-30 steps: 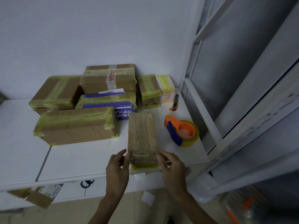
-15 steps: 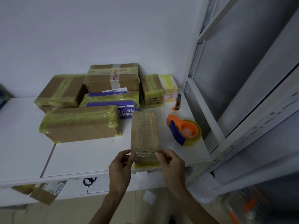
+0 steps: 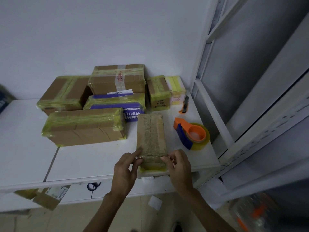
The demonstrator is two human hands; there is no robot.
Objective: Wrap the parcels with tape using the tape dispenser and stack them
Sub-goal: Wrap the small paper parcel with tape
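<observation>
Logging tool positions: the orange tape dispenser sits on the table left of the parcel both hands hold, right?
Not quite. The head view shows the orange tape dispenser on the table right of the parcel that the left hand and right hand hold.

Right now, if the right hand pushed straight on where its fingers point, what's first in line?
The small parcel: the right hand pinches its near right corner, fingers pointing left across its near end. Past that, probably the left hand, though depth is unclear.

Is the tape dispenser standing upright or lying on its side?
On its side: the tape dispenser lies flat, roll opening facing up.
</observation>
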